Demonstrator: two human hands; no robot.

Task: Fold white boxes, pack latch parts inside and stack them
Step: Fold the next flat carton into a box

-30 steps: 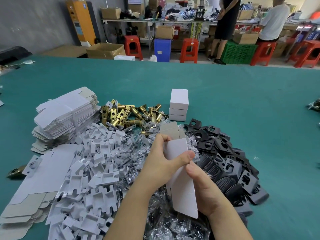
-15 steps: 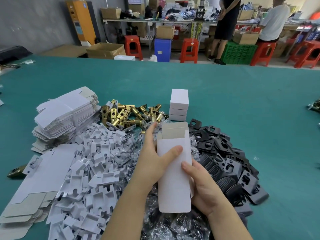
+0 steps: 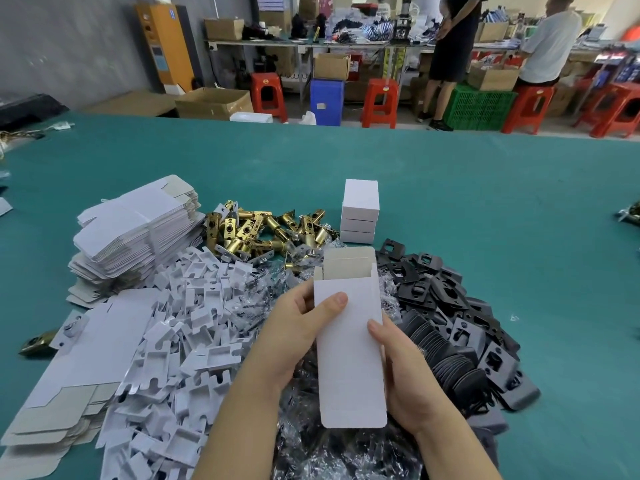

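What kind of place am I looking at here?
Most likely a small factory packing room. A big teal-covered table carries bulk piles: brass latch bolts, black metal strike plates and flat white cardboard box blanks. Behind it stand red plastic stools and brown cardboard cartons.

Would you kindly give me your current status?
Both hands, left hand and right hand, gripping white box. Top flaps open, nothing packed. Nothing obstructing.

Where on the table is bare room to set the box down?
Bare green table lies beyond and right of the finished box stack, past the black plates. Around both hands it is crowded: white inserts, brass latches, plastic bags.
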